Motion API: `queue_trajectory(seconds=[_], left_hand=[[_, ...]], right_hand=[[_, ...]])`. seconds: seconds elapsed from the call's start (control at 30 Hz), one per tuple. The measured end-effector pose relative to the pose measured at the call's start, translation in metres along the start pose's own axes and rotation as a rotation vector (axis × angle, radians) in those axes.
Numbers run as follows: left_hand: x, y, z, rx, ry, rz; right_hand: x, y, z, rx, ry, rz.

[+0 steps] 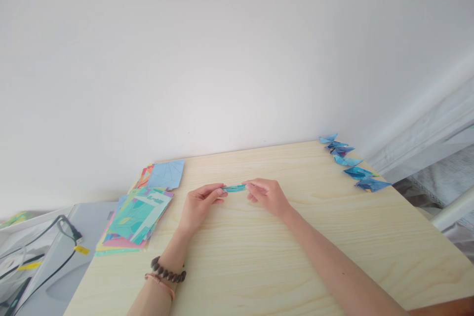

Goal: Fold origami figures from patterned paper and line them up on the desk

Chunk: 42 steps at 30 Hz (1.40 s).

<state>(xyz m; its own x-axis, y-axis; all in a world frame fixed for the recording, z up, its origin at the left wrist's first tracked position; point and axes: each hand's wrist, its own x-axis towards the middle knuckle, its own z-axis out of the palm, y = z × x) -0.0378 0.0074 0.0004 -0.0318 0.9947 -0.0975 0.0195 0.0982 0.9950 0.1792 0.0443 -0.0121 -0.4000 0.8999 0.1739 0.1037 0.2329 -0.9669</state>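
A narrow, teal folded paper [235, 188] spans the gap between my two hands, just above the wooden tabletop. My left hand [202, 205] pinches its left end between thumb and fingers. At the other end, my right hand [267, 195] grips the paper the same way, its fingers curled in. The paper's ends are hidden under the fingertips. Dark beads and a copper-coloured bangle circle my left wrist.
Left on the wooden table [237, 266] lies a stack of colourful paper sheets [138, 217], with a blue sheet [163, 174] behind it. Several folded blue paper boats [357, 174] line the right edge. Black cables [68, 237] lie beyond the table's left edge. A white wall rises behind.
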Motion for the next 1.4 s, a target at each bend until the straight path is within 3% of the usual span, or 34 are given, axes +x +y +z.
queue_trajectory(seconds=[0.23, 0.67, 0.97, 1.17, 1.4], left_hand=[[0.003, -0.003, -0.010, 0.078, 0.036, 0.022], [-0.002, 0.000, -0.008, 0.501, 0.016, 0.153], [-0.005, 0.002, -0.003, 0.534, 0.026, 0.231], [-0.002, 0.000, -0.001, 0.622, -0.046, 0.318], [-0.007, 0.007, 0.005, 0.632, -0.040, 0.326]], right_hand=[[0.003, 0.006, -0.006, -0.092, 0.102, -0.110], [0.000, 0.006, -0.003, -0.309, 0.050, -0.212], [-0.001, 0.002, 0.001, -0.334, 0.067, -0.172], [-0.001, 0.001, 0.004, -0.368, 0.027, -0.154], [0.000, 0.003, 0.005, -0.397, 0.039, -0.137]])
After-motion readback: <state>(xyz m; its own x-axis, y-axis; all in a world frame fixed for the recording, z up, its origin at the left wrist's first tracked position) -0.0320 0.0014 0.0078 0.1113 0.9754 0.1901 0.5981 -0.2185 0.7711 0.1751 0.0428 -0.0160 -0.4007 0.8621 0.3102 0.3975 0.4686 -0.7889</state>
